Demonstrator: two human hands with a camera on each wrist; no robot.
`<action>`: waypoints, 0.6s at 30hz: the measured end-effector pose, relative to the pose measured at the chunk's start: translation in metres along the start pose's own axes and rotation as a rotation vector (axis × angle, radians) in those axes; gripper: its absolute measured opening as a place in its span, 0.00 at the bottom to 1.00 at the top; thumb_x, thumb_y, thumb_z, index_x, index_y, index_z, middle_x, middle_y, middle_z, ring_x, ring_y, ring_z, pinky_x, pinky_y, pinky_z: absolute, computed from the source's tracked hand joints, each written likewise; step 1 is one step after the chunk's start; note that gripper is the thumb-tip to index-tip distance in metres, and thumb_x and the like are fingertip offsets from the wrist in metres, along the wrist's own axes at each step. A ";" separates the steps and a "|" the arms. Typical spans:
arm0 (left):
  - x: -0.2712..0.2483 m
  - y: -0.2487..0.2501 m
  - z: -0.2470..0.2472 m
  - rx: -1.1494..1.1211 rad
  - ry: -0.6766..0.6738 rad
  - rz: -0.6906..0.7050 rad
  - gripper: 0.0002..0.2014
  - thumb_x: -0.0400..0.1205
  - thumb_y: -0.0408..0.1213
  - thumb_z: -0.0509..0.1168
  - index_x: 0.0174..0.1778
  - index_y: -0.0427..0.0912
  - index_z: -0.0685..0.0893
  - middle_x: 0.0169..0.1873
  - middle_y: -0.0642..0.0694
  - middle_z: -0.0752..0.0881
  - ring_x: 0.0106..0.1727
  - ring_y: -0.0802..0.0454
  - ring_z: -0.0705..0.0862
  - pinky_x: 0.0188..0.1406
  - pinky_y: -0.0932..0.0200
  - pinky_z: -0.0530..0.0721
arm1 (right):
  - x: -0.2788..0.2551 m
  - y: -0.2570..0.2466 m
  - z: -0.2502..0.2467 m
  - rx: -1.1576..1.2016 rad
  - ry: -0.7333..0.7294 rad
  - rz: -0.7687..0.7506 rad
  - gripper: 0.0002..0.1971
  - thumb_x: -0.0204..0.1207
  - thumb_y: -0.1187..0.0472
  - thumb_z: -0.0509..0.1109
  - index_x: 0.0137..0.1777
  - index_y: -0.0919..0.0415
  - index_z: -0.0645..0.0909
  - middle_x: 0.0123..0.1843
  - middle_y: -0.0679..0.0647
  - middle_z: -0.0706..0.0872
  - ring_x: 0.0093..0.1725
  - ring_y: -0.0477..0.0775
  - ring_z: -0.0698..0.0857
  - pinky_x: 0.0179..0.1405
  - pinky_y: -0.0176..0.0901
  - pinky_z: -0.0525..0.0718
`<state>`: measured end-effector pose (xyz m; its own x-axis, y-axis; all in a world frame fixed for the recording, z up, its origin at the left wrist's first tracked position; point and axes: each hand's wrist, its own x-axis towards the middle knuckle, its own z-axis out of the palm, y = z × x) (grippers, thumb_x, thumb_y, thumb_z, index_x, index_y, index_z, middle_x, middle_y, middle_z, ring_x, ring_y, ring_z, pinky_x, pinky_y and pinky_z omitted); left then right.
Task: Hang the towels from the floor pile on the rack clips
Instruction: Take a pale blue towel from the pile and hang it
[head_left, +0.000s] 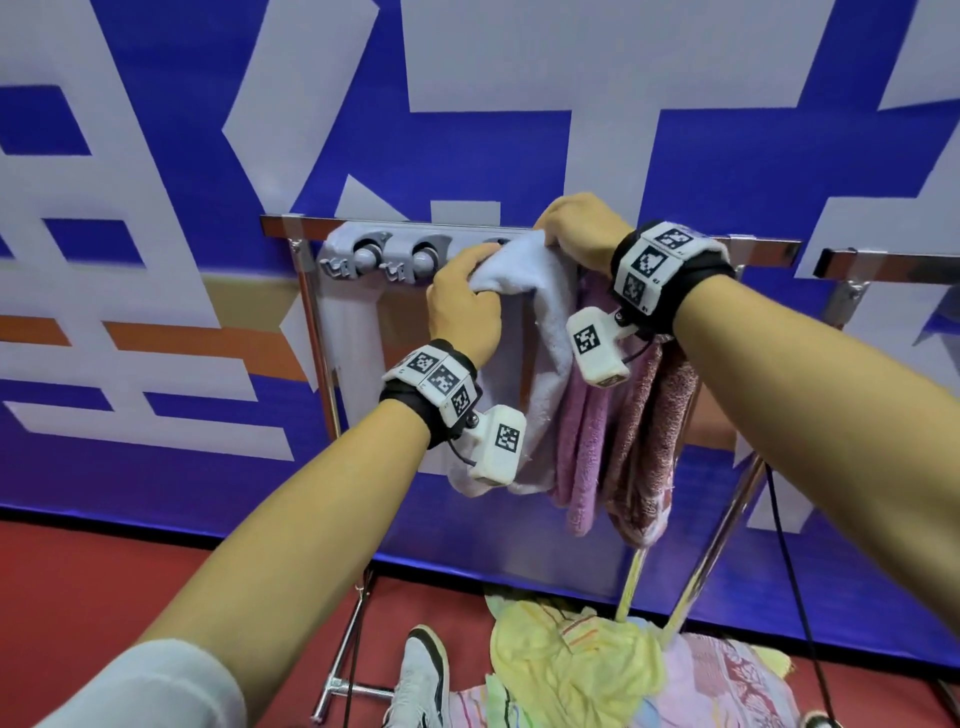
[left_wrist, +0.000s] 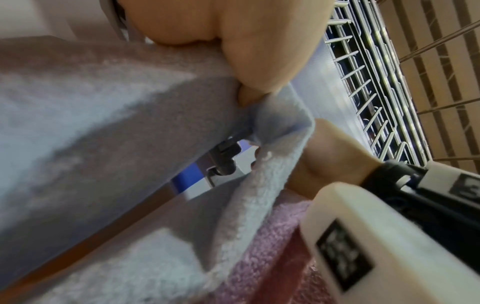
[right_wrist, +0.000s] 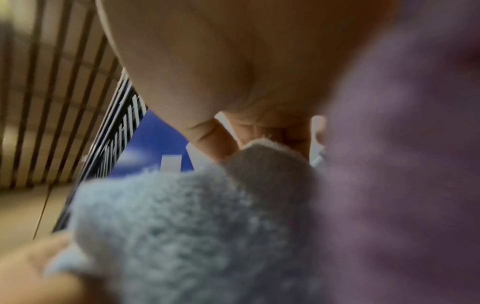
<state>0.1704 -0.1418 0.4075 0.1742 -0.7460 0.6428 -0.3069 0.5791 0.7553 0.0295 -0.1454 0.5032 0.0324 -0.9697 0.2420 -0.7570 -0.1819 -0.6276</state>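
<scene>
Hands (head_left: 462, 304) (head_left: 579, 231) on pale-blue towel (head_left: 540, 322)

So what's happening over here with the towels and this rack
A person is hanging a pale blue towel on the grey clip rack. Their left hand and right hand both grip its top edge at the rack. A pink towel and a reddish towel already hang beside it; a floor pile remains.

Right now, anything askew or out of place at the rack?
Nothing damaged. The pale blue towel is bunched at the top, gripped by the left hand and right hand. Unhung towels lie crumpled on the floor below.
</scene>
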 end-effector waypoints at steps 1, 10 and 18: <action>-0.001 0.000 0.003 0.030 -0.041 -0.012 0.23 0.73 0.22 0.61 0.60 0.42 0.89 0.51 0.48 0.90 0.49 0.59 0.83 0.46 0.76 0.78 | -0.002 0.003 0.002 -0.094 0.004 0.001 0.09 0.75 0.66 0.61 0.48 0.67 0.82 0.49 0.63 0.85 0.47 0.59 0.79 0.42 0.47 0.79; -0.013 0.001 0.007 0.060 -0.179 -0.038 0.27 0.73 0.23 0.58 0.69 0.40 0.84 0.58 0.46 0.88 0.56 0.57 0.82 0.49 0.87 0.71 | -0.022 0.024 0.014 -0.302 0.150 -0.126 0.09 0.71 0.59 0.66 0.49 0.48 0.83 0.43 0.43 0.86 0.50 0.53 0.82 0.56 0.51 0.69; -0.014 0.009 0.013 0.084 -0.311 -0.074 0.32 0.74 0.24 0.58 0.77 0.45 0.77 0.59 0.46 0.86 0.51 0.49 0.85 0.36 0.80 0.78 | -0.038 0.030 0.013 -0.359 0.048 -0.218 0.13 0.72 0.53 0.70 0.56 0.43 0.83 0.41 0.38 0.86 0.58 0.49 0.85 0.64 0.54 0.75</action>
<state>0.1527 -0.1301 0.4034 -0.0913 -0.8573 0.5066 -0.3827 0.4999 0.7769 0.0141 -0.1163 0.4657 0.1930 -0.9045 0.3804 -0.9154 -0.3055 -0.2622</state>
